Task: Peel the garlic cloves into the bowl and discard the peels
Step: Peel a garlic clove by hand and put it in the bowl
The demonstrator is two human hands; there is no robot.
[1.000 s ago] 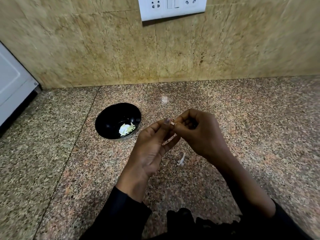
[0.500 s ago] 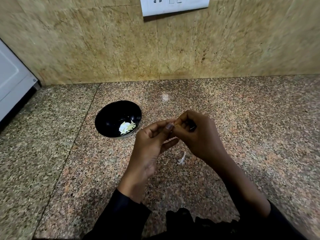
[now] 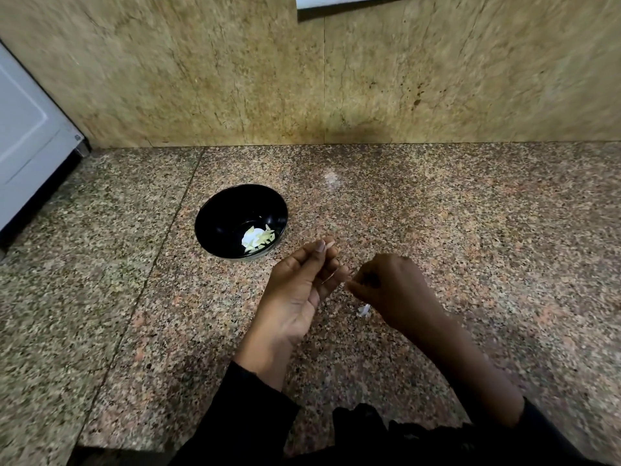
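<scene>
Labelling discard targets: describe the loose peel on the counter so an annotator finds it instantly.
Start at the speckled granite counter and find the black bowl holding pale garlic pieces. Go toward the person, past the left hand, to the right hand. The peel is the small whitish scrap on the stone just under that hand's near edge, the only loose pale bit outside the bowl.

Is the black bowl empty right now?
No, the black bowl holds a small pile of pale garlic pieces near its right side.
</scene>
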